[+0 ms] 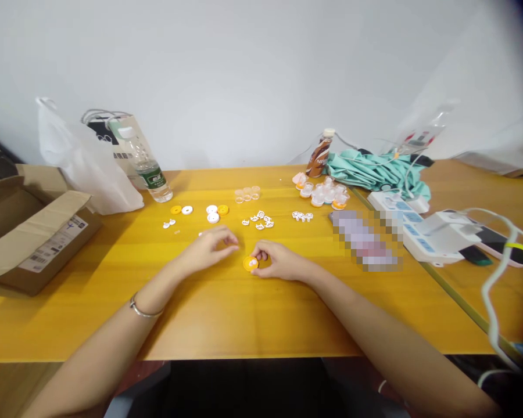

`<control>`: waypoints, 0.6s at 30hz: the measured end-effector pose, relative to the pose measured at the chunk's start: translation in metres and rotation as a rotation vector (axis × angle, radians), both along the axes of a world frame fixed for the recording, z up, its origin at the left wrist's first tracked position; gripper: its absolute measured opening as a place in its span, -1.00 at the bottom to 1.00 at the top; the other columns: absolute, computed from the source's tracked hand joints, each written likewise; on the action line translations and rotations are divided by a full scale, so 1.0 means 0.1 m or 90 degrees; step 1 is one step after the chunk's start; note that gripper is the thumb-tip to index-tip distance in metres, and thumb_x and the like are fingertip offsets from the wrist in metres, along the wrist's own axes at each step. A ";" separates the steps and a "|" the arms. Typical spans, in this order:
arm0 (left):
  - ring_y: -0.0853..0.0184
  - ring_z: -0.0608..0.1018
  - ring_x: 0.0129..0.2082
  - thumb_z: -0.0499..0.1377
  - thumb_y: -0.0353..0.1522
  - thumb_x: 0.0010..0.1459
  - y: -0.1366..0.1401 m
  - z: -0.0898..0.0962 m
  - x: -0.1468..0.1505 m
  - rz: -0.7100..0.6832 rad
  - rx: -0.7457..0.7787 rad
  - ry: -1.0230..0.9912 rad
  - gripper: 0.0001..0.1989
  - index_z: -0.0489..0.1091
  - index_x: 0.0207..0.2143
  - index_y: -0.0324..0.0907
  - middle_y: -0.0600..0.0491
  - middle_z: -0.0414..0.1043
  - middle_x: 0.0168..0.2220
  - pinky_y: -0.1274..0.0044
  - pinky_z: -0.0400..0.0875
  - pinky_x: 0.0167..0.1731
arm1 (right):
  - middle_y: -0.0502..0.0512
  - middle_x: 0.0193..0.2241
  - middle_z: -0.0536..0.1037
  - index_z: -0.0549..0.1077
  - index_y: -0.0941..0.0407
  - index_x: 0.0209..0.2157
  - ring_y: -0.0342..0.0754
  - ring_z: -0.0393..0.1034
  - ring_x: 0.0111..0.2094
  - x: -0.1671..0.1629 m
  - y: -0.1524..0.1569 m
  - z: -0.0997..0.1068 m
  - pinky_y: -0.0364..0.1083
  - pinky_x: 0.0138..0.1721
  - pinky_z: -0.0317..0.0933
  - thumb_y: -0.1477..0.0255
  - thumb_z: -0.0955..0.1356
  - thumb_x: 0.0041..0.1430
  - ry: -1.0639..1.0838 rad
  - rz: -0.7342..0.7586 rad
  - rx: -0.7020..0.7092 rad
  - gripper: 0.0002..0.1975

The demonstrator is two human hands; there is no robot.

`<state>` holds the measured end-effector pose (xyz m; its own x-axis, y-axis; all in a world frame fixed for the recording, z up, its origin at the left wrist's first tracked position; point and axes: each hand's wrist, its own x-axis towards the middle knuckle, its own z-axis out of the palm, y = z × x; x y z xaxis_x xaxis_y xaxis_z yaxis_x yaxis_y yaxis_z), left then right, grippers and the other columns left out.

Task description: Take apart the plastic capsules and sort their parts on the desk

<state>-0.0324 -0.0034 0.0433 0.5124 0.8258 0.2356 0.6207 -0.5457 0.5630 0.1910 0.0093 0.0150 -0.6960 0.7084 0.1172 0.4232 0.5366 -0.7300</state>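
Note:
My right hand [281,261] pinches the edge of a small round orange disc [247,265] between thumb and fingers. A pale piece shows on the disc's middle. To the left, my left hand [209,249] hovers low over the table with its thumb apart from its bent fingers and nothing visible in it. Beyond the hands lie several white cut-out pieces [260,225], with another small group of white pieces [303,216] to the right. White discs [212,217] and orange discs [222,209] sit behind my left hand. Clear round caps [247,194] stand farther back.
Several clear-domed pieces with orange and white bases [325,194] stand at back right, near a brown drink bottle [320,154] and teal cloth [377,171]. A power strip [414,229] and blurred phone-like object [366,241] lie right. Left are a water bottle [150,171] and cardboard box [39,232].

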 end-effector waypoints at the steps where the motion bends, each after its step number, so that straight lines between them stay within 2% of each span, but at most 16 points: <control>1: 0.39 0.44 -0.29 0.07 -0.31 0.15 -0.05 -0.02 0.09 -0.045 0.006 0.003 -0.83 0.39 -0.28 -0.19 0.03 0.40 -0.31 0.53 0.31 -0.24 | -0.03 -0.46 0.36 0.34 0.15 -0.41 -0.17 0.24 -0.42 0.00 0.00 -0.01 -0.17 -0.36 0.15 0.47 0.39 -0.11 0.004 0.002 0.001 -0.83; 3: 0.38 0.44 -0.27 0.07 -0.32 0.16 -0.12 -0.07 0.23 -0.104 0.017 0.019 -0.83 0.40 -0.26 -0.18 0.02 0.39 -0.28 0.53 0.31 -0.22 | -0.04 -0.47 0.35 0.32 0.14 -0.43 -0.18 0.23 -0.43 -0.01 0.01 -0.02 -0.18 -0.38 0.14 0.46 0.39 -0.10 0.011 0.008 0.000 -0.83; 5: 0.38 0.43 -0.27 0.08 -0.34 0.16 -0.16 -0.13 0.31 -0.111 0.030 0.037 -0.84 0.40 -0.25 -0.19 0.01 0.39 -0.28 0.54 0.31 -0.22 | -0.05 -0.48 0.35 0.29 0.14 -0.46 -0.18 0.23 -0.44 -0.01 0.02 -0.03 -0.18 -0.39 0.13 0.46 0.39 -0.11 0.012 0.010 0.000 -0.82; 11: 0.36 0.44 -0.31 0.11 -0.34 0.15 -0.14 -0.25 0.39 -0.024 0.077 0.088 -0.85 0.44 -0.33 -0.20 0.02 0.41 -0.35 0.53 0.31 -0.26 | -0.04 -0.47 0.38 0.30 0.14 -0.45 -0.18 0.24 -0.43 -0.01 0.04 -0.06 -0.18 -0.40 0.13 0.42 0.39 -0.08 0.012 0.001 -0.010 -0.82; 18: 0.32 0.43 -0.33 0.11 -0.35 0.15 -0.20 -0.24 0.48 0.054 0.133 0.197 -0.85 0.46 -0.32 -0.17 0.02 0.42 -0.37 0.50 0.27 -0.30 | -0.06 -0.51 0.35 0.29 0.14 -0.47 -0.19 0.21 -0.47 -0.01 0.07 -0.08 -0.19 -0.44 0.10 0.38 0.42 -0.10 0.007 -0.018 -0.014 -0.78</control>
